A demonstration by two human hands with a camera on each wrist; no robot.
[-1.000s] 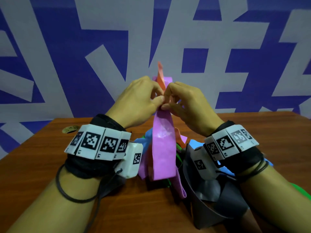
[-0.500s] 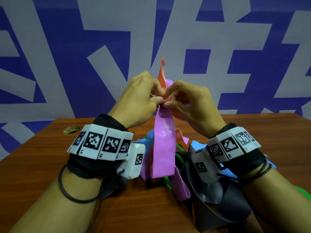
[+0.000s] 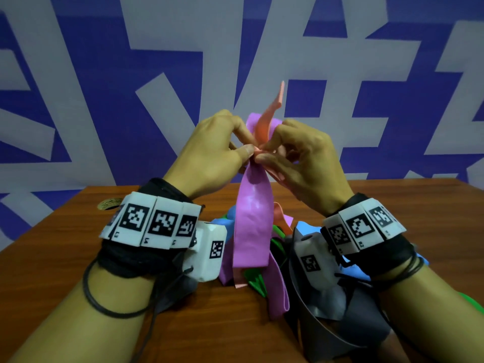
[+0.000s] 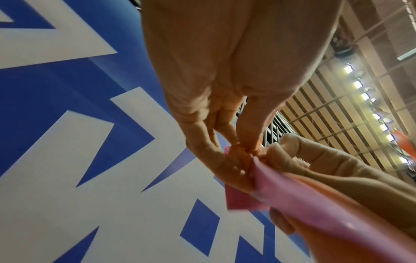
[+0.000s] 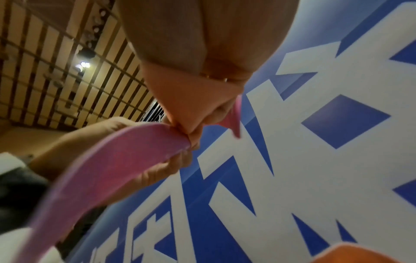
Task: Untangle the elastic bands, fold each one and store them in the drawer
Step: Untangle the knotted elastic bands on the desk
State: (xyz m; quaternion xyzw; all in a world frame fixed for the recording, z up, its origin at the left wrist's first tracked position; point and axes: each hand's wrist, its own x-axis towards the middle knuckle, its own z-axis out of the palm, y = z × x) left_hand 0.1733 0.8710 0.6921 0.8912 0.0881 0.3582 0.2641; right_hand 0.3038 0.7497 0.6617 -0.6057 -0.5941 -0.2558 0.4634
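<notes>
— Since a second ago both hands have climbed a touch higher in the frame, and the orange band [image 3: 267,121] pokes up further above the knuckles. Biggest thing first?

— That's the table [image 3: 65,244], brown across the lower half, with the heap of bands [image 3: 324,307] lying low centre between the wrists: grey, blue, green, all snarled together.

— And the purple band [image 3: 251,226]?

— Hanging straight down the middle, glossy and flat, its tail down in the heap. Its top end is bunched at a knot [image 4: 242,153], dead centre.

— Who's got it?

— Both. Left hand [image 3: 212,155] pinches the knot between thumb and forefinger; right hand [image 3: 301,163] pinches it from the other side, fingers curled, tips nearly touching.

— So, untangling?

— I'd say so, nothing folded, no drawer in sight. Next, I reckon, the orange tail has to be teased out through the purple loop without stretching either tight.
</notes>
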